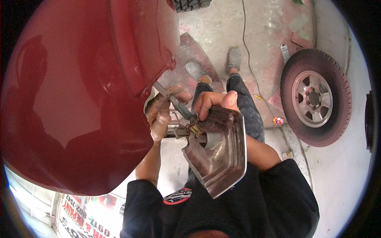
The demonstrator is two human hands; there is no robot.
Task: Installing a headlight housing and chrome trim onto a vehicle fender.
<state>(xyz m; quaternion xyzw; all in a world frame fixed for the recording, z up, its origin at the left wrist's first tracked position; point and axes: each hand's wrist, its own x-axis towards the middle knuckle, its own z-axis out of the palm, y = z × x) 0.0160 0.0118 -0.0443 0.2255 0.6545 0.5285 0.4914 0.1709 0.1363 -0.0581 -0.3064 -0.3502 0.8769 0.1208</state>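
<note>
Two bare hands work beside one red vehicle body panel [79, 99]. The right hand [216, 104], thumb and fingers closed, grips the upper edge of one glossy brown lamp housing [224, 152], held in front of the person's dark shirt [226, 210]. The left hand [158, 113] half-curls about one grey connector [183, 111] at the panel's edge; how firmly it grips, one cannot tell. Yellowish wires [195, 129] meet the housing. Two grey shoes [234, 59], one floor cable [250, 51] and two tyred wheels [313, 99] appear, one cut off by the upper edge.
</note>
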